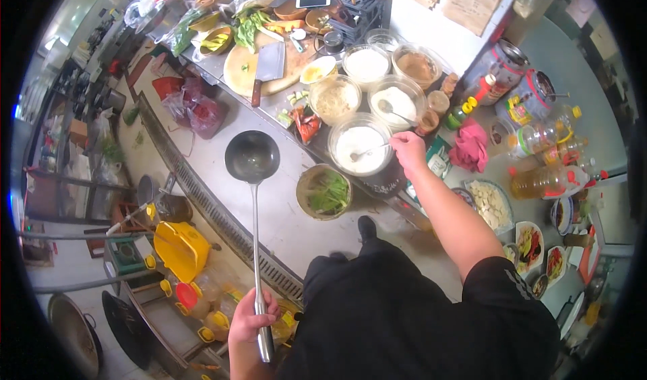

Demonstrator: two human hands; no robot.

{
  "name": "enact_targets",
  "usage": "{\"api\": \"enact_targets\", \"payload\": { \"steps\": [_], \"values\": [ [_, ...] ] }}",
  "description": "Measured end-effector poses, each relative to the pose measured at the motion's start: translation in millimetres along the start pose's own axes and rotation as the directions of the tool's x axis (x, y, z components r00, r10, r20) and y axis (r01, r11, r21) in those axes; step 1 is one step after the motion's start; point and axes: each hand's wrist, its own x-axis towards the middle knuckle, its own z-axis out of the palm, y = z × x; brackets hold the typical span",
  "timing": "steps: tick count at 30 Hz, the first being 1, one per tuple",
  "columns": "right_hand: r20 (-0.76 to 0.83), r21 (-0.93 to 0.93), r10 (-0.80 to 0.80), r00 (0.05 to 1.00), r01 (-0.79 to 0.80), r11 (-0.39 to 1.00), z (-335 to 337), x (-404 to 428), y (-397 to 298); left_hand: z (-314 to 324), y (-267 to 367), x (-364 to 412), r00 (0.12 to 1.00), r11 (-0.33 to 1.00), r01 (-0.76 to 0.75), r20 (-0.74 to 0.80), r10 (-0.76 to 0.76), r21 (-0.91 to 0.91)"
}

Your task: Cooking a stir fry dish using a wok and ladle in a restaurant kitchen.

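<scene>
My left hand (254, 315) grips the metal handle of a long ladle (252, 156). Its dark round bowl hangs over the floor, and a small pool of what looks like liquid shows inside. My right hand (409, 150) pinches the handle of a small spoon (371, 151), whose tip rests in white powder or grains in a clear round tub (360, 145). Just behind stand another tub of white seasoning (394, 104) with a spoon in it, a tub of pale tan contents (334, 100), a further white one (366, 63) and a brown one (415, 66).
A cleaver (270, 61) lies on a round wooden chopping board (235, 71). A bin with green leaves (326, 193) stands on the floor below the counter edge. Oil bottles (530, 184), a pink cloth (469, 145) and a bowl of white cubes (488, 203) are at right. A floor drain grate (202, 190) runs at left.
</scene>
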Motion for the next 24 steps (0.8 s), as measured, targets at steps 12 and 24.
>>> {"api": "enact_targets", "payload": {
  "steps": [12,24],
  "values": [
    [-0.028,0.007,0.073,0.997,-0.073,0.997,52.8,-48.5,-33.2,-66.7,164.6,141.1,0.931,0.943,0.154,0.277,-0.239,0.296],
    [-0.227,0.461,-0.017,0.974,0.122,0.879,41.4,-44.4,-119.8,-30.9,205.5,190.9,0.793,0.753,0.231,0.329,-0.512,0.616]
  ]
}}
